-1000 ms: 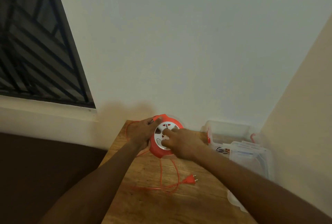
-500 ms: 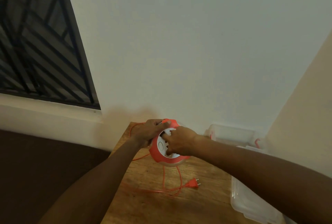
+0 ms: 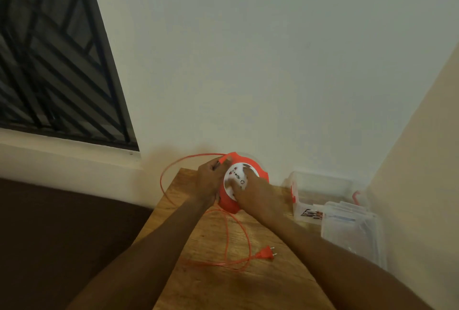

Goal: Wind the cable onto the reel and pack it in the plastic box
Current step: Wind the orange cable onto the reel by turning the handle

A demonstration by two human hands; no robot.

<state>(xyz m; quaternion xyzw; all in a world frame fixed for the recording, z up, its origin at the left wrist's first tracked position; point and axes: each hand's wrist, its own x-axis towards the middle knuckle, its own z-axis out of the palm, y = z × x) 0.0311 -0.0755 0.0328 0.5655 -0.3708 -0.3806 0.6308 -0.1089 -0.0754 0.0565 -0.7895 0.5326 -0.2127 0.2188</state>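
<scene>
An orange cable reel [image 3: 258,169] with a white socket face stands tilted at the far end of the wooden table [image 3: 218,282]. My left hand [image 3: 211,180] grips its left rim and pinches the orange cable [image 3: 165,185] where it enters. My right hand [image 3: 255,195] presses its fingers on the white face. The cable arcs off the table's left edge, loops back across the wood and ends in an orange plug [image 3: 267,253]. A clear plastic box [image 3: 320,190] with red clips sits open to the right.
A clear lid [image 3: 355,230] lies in front of the box, by the beige wall on the right. A white wall rises behind the table. A barred window [image 3: 49,61] is at the upper left. Dark floor lies left of the table.
The reel's white face has turned under my right hand. A large loop of cable has swung out past the table's left edge. The plug lies about where it was.
</scene>
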